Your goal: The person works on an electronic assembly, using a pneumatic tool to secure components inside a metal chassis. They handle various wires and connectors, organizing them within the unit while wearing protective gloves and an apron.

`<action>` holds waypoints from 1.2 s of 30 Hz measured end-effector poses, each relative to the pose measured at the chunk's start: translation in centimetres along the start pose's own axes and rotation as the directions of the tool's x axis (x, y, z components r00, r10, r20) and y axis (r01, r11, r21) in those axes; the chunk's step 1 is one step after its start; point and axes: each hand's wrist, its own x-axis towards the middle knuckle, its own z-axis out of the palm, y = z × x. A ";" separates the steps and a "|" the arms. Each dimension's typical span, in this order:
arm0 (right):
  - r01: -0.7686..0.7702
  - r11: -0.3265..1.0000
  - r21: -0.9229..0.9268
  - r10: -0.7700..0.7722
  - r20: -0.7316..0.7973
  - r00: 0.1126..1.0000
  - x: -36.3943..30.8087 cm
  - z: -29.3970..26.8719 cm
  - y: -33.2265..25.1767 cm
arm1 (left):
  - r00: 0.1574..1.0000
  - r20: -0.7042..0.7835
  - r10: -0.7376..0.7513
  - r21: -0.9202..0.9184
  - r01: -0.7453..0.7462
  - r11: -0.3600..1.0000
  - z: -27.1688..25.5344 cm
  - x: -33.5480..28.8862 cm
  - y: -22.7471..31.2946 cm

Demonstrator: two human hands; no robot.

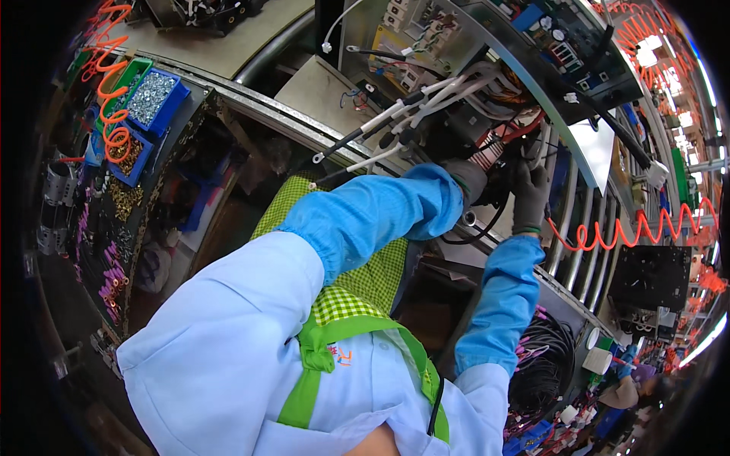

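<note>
Both my hands wear dark grey gloves and reach into the near opening of a metal equipment chassis (525, 68). My left hand (470, 180) is beside a dark part below the red wires (488, 150); its fingers are lost in shadow. Just to its right, my right hand (530, 190) has its fingers curled in against something dark that I cannot make out. Thick white and black cables (403, 114) with ring ends hang out of the chassis to the left of my hands. Below them, a black cable (464, 242) loops near a round metal end (469, 219).
At the left, a blue bin (156, 99) holds silvery screws and a smaller blue bin (131, 156) brass-coloured pieces. An orange coiled hose (114, 99) hangs over them; another coiled hose (623, 242) stretches right. Metal rollers (582, 235) and bundled black cables (544, 365) lie right.
</note>
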 end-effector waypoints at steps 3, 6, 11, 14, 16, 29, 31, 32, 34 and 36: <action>-0.021 1.000 -0.013 0.023 0.212 0.977 0.4 -1.3 0.2 | 0.998 -0.048 0.036 -0.044 -0.038 0.998 -1.1 -1.2 -0.4; 0.097 0.982 -0.159 -0.075 0.140 0.987 0.2 -1.0 0.2 | 0.985 -0.169 0.044 -0.333 -0.099 0.938 -2.4 -2.8 -0.3; 0.247 0.815 -0.524 -0.291 -0.001 0.957 0.5 0.0 2.5 | 0.953 -0.304 0.015 -0.487 -0.168 0.857 0.0 -1.9 -0.9; 0.185 0.835 -0.519 -0.272 -0.096 0.957 -0.2 0.8 1.8 | 0.974 -0.221 -0.043 -0.515 -0.079 0.854 -0.5 -1.5 -0.5; 0.150 0.868 -0.474 -0.241 -0.137 0.961 -0.5 0.9 1.9 | 0.982 -0.139 -0.125 -0.588 0.020 0.808 0.0 -0.9 -0.1; 0.024 0.724 -0.690 -0.195 -0.171 0.966 0.4 1.7 0.8 | 0.974 -0.031 -0.226 -0.811 0.108 0.576 0.6 0.7 -0.2; 0.031 0.710 -0.703 -0.208 -0.167 0.964 0.1 1.7 0.7 | 0.980 -0.156 -0.125 -0.708 -0.023 0.706 1.7 0.8 -0.2; 0.015 0.661 -0.750 -0.223 -0.178 0.959 0.3 1.9 0.6 | 0.987 -0.112 -0.113 -0.761 -0.012 0.649 2.2 1.0 -0.4; -0.047 0.693 -0.719 -0.174 -0.230 0.957 0.4 2.2 0.6 | 0.997 -0.038 -0.068 -0.851 0.003 0.525 1.4 1.0 -0.4; -0.067 0.720 -0.691 -0.156 -0.256 0.954 0.6 2.4 0.8 | 1.000 0.027 0.010 -0.910 0.020 0.415 1.2 1.3 -0.6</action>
